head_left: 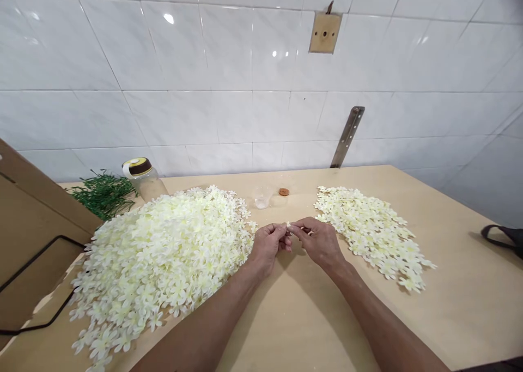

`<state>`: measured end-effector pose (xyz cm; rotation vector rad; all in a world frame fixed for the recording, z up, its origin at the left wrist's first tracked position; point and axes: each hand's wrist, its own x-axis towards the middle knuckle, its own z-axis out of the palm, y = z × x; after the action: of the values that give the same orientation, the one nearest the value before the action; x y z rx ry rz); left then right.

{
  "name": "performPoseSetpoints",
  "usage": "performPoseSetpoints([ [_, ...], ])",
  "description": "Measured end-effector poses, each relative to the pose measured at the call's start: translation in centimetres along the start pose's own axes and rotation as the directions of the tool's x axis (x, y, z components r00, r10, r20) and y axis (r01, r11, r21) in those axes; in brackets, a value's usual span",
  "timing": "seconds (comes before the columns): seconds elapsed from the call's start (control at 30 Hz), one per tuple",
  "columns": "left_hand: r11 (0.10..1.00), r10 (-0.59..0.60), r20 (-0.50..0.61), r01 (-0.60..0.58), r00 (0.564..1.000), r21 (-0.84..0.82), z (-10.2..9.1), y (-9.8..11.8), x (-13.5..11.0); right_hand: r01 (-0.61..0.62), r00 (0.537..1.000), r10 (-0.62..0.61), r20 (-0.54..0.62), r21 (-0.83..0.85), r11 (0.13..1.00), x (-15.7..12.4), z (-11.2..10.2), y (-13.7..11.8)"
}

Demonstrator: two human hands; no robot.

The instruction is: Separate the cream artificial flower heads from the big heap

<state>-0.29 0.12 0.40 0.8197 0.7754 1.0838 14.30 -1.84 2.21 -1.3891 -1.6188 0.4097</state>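
Observation:
My left hand (pixel 267 245) and my right hand (pixel 322 240) meet above the middle of the table. Between their fingertips is a small cream-white artificial flower (pixel 288 225), mostly hidden by the fingers that pinch it from both sides. Left of my hands spreads a large heap of loose artificial flowers (pixel 171 247), white with yellowish centres. A smaller, flatter pile of the same flowers (pixel 368 227) lies to the right. Just beyond my hands stand a small clear cup (pixel 262 199) and a reddish-brown oval piece (pixel 283 192).
A clear jar with a brown and yellow lid (pixel 139 168) stands behind the large heap, near green artificial foliage (pixel 102 192). Cardboard (pixel 44 241) and a black wire frame (pixel 41 252) border the left. A metal bracket (pixel 348 136) rises by the tiled wall; a black strap (pixel 504 238) lies far right.

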Motion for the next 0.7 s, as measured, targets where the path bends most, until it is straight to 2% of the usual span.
performPoseSetpoints([
  [0.23, 1.000, -0.008, -0.005, 0.008, 1.000, 0.010, -0.08, -0.17, 0.07, 0.090, 0.996, -0.091, -0.003, -0.085, 0.992, -0.28, 0.31, 0.12],
  [0.4, 0.999, -0.009, -0.012, 0.009, 1.000, 0.033, 0.01, -0.17, -0.03, 0.060, 0.998, -0.060, 0.002, -0.108, 0.992, -0.39, 0.34, 0.03],
  [0.53, 0.999, 0.000, -0.008, 0.000, 1.000, 0.032, 0.14, -0.12, -0.16, -0.083, 0.997, 0.083, 0.001, -0.028, 0.996, -0.27, 0.26, -0.28],
  [0.63, 0.999, 0.021, 0.000, -0.021, 1.000, 0.033, 0.18, -0.22, -0.18, -0.245, 0.969, 0.243, 0.035, 0.122, 0.962, -0.21, 0.25, -0.44],
  [0.7, 0.999, 0.037, 0.002, -0.037, 0.999, 0.037, 0.17, -0.31, -0.17, -0.309, 0.951, 0.302, 0.066, 0.196, 0.931, -0.24, 0.24, -0.52],
])
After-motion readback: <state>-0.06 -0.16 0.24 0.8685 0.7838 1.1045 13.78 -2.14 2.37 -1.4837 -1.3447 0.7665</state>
